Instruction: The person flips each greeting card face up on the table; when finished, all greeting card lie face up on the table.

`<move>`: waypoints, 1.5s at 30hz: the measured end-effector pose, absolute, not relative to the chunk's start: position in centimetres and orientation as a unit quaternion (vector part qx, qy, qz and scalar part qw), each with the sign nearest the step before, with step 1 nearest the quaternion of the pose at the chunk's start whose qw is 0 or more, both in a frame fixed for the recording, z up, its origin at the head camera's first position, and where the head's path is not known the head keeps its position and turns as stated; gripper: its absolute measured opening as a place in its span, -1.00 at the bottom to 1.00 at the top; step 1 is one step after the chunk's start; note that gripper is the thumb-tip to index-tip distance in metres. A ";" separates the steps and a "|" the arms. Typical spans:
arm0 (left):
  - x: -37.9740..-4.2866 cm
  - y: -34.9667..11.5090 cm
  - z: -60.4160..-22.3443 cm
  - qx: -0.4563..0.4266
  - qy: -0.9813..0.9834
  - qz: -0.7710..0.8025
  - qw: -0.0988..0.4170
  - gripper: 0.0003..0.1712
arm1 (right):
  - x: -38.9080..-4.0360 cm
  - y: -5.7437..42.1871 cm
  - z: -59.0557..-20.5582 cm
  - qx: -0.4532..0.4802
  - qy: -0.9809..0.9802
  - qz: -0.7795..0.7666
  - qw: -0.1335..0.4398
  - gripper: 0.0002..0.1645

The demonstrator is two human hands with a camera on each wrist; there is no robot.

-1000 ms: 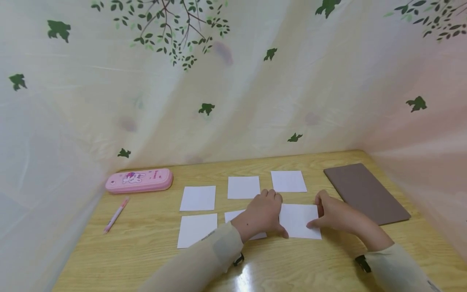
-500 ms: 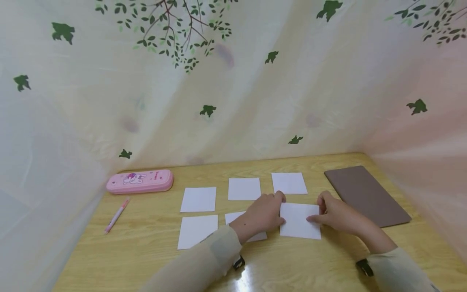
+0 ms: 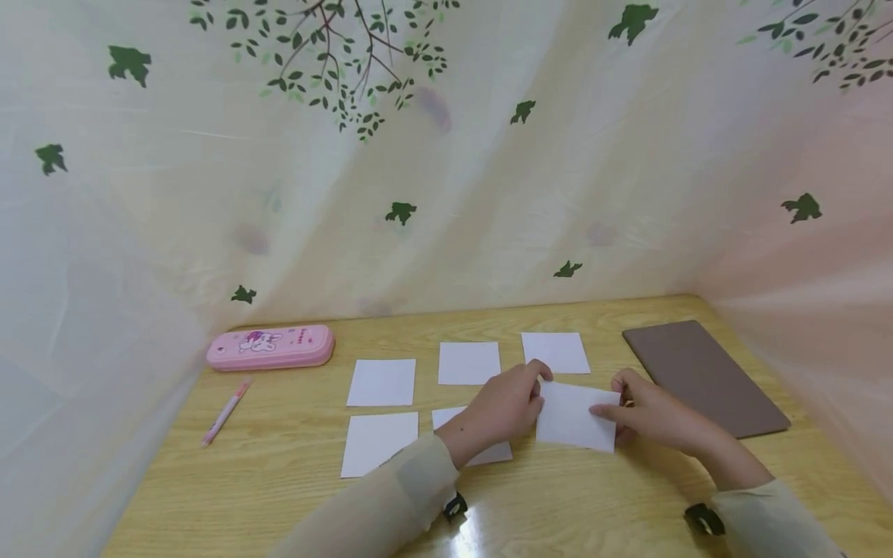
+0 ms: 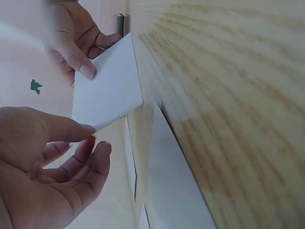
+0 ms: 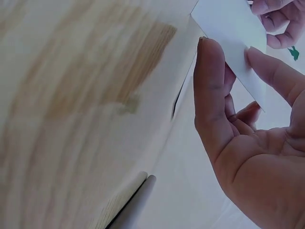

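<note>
Both hands hold one square sheet of white paper (image 3: 572, 418), raised off the table and slightly tilted. The left hand (image 3: 504, 403) pinches its left edge, thumb on the near face, as the left wrist view also shows for the paper (image 4: 110, 83). At the opposite edge the right hand (image 3: 659, 415) pinches it, the thumb lying across its face; in the right wrist view that hand (image 5: 252, 138) has its fingers behind the paper (image 5: 233, 36). Another white square (image 3: 491, 453) lies partly hidden under the left forearm.
More white paper squares lie in rows: one front left (image 3: 377, 446), others behind, including a back right square (image 3: 556, 353). A pink pencil case (image 3: 272, 347) and a pink pen (image 3: 225, 412) are at left. A dark brown flat board (image 3: 705, 380) lies at right. A patterned curtain (image 3: 460, 178) hangs behind.
The left thumb has moved onto the paper's left edge, and the hands have lifted the sheet off the table, tilting it. The other squares stay in place.
</note>
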State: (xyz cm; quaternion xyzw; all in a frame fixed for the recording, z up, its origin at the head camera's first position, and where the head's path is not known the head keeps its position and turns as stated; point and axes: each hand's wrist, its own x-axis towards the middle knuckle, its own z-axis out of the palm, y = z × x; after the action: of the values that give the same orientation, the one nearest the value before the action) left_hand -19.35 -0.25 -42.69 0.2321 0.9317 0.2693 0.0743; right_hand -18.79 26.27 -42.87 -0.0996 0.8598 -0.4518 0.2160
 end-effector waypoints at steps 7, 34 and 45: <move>-19.6 -0.5 -42.7 0.234 0.913 0.330 0.059 -0.65 | -18.8 26.4 -42.8 -0.112 0.847 -0.478 0.202 -0.53; -18.3 -1.9 -41.9 0.398 0.846 0.282 -0.213 -0.71 | -17.4 25.1 -39.6 -0.139 0.894 -0.426 0.006 -0.59; -18.4 -2.0 -41.4 0.428 0.825 0.182 -0.322 -0.66 | -17.3 25.8 -39.2 -0.117 0.914 -0.385 0.052 -0.06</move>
State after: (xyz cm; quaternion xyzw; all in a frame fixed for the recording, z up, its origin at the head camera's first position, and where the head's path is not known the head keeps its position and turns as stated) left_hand -18.43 -1.98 -41.38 0.4284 0.8247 0.1815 -0.3216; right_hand -17.31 25.83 -39.22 -0.1170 0.9138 -0.3854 0.0518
